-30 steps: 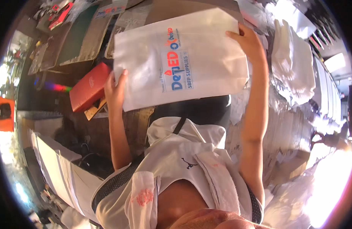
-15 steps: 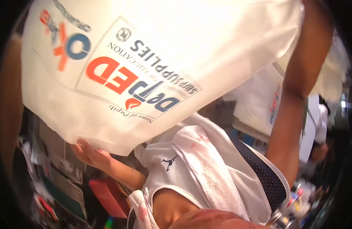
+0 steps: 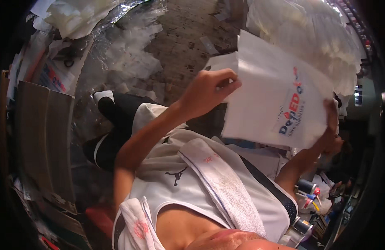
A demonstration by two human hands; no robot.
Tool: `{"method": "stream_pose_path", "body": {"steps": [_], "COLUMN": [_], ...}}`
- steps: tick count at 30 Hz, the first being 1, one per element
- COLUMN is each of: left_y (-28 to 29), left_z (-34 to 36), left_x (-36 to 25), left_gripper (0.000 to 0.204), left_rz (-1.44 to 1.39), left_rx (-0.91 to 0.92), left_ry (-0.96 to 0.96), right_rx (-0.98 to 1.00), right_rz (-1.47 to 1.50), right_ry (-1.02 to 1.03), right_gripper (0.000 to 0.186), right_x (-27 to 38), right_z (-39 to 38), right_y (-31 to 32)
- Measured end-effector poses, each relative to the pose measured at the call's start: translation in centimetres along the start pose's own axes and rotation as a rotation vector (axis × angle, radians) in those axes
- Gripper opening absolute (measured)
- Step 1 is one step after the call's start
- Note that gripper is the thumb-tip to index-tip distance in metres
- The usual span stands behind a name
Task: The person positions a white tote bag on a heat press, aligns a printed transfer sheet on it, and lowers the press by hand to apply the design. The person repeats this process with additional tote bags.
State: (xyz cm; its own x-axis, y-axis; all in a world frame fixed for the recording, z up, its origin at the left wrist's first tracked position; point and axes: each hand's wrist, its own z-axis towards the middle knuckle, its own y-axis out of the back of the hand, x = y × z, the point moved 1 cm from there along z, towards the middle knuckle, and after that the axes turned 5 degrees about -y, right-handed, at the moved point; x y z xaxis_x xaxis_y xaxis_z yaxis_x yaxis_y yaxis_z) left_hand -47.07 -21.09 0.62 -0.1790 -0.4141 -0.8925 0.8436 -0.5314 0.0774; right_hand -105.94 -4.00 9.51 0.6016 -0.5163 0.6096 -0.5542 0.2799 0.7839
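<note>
A flat white bag (image 3: pixel 259 100) with a blue and red print is held up in front of my body, tilted. My left hand (image 3: pixel 211 89) pinches its left edge between thumb and fingers. My right hand (image 3: pixel 332 118) grips the opposite edge; its fingers are partly hidden and a little blurred. Just behind the bag's upper left side another pale sheet or bag (image 3: pixel 221 62) shows, mostly covered.
A heap of white bags (image 3: pixel 301 29) stands at the far right. Clear plastic wrapping (image 3: pixel 130 54) lies at the left over the worn floor (image 3: pixel 184 29). A brown carton (image 3: pixel 46 137) stands on the left; spools (image 3: pixel 305 185) and small tools sit at lower right.
The bag has moved down and right, away from the camera, and now looks smaller and turned. My left hand has moved up and right to its left edge; my right hand has lowered.
</note>
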Motion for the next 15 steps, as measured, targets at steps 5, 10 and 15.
{"method": "stream_pose_path", "body": {"steps": [5, 10, 15], "left_y": [-5.8, -6.9, -7.8], "left_z": [2.0, 2.0, 1.8], "left_x": [6.9, 8.0, 7.7], "left_gripper": [0.028, 0.026, 0.030], "left_rz": [0.206, 0.124, 0.225], "left_rx": [0.138, 0.067, -0.010], "left_ry": [0.243, 0.203, 0.063], "right_rx": [0.112, 0.123, 0.045], "right_rz": [0.105, 0.055, 0.119], "right_ry": [-0.026, -0.248, -0.478], "right_gripper": [0.011, 0.016, 0.025], "right_x": [-8.6, -9.9, -13.0], "right_z": [0.7, 1.8, 3.7], "right_y": [-2.2, -3.0, 0.3]}}
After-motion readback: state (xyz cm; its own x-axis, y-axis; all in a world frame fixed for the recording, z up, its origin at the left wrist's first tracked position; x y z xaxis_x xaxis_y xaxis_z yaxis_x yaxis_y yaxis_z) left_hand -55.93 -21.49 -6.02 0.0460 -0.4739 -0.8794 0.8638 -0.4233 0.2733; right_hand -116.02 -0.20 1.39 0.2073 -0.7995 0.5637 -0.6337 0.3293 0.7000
